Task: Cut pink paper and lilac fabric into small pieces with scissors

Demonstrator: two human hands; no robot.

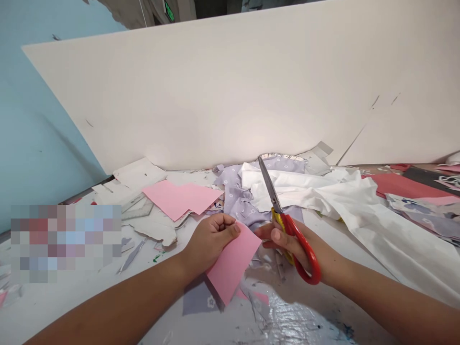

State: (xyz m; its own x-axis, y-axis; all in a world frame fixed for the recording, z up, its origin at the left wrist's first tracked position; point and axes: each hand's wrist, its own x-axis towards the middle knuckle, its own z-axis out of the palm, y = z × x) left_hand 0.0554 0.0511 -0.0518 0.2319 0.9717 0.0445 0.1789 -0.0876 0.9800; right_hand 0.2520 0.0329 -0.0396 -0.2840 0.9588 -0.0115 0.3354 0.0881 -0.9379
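My left hand point(212, 238) pinches a piece of pink paper point(233, 263) between thumb and curled fingers, and the paper hangs down toward me. My right hand point(291, 244) grips a pair of red-and-yellow-handled scissors point(302, 244), with fingers through the handles. The steel blades point(269, 184) point up and away, over the fabric, with little gap between them. The scissors do not touch the pink paper, which sits just left of my right fingers.
Beyond my hands lie lilac floral fabric point(237, 191), crumpled white fabric point(323, 201), and pink paper sheets point(179, 197). A clear ruler point(138, 211) and white scraps sit to the left. Red paper point(406, 187) lies at the right. A tall white board point(215, 91) stands behind the table.
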